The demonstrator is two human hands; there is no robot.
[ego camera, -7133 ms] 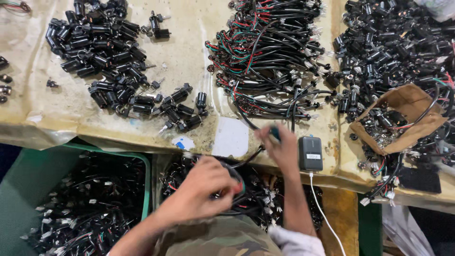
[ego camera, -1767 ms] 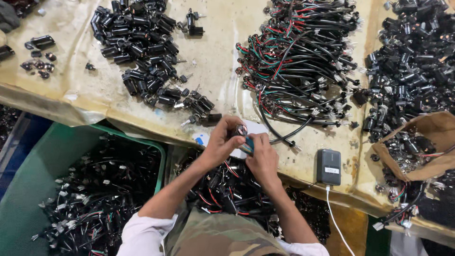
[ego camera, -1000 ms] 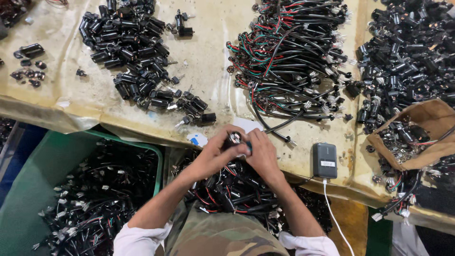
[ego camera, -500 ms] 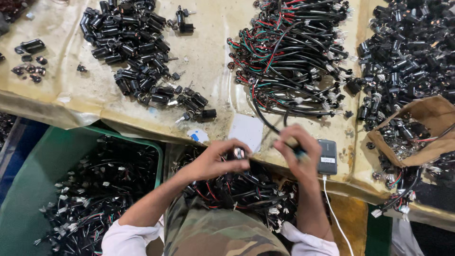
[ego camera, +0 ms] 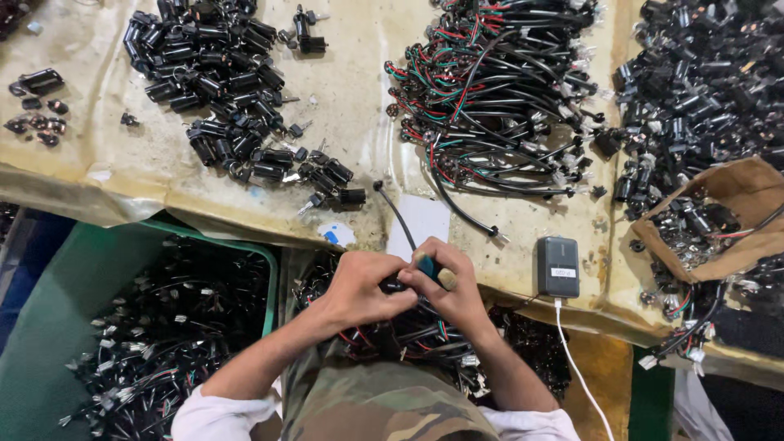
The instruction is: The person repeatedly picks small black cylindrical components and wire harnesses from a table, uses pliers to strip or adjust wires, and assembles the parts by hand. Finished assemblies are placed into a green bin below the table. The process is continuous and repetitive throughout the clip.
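here, in the head view, the left hand [ego camera: 363,290] and the right hand [ego camera: 452,282] meet just below the table edge [ego camera: 245,214], fingers of both curled shut around a small black part [ego camera: 394,285]; the right hand also grips a teal-handled tool [ego camera: 431,269]. a black cable [ego camera: 396,214] runs from the hands toward 11 o'clock over a white card [ego camera: 425,219]. at 3 o'clock of the hands lies a grey charger box [ego camera: 558,266]. at 10 o'clock sits a pile of black cylinders [ego camera: 220,90], at 12 o'clock a bundle of wired harnesses [ego camera: 498,90], at 8 o'clock a green bin [ego camera: 122,327] of wired parts.
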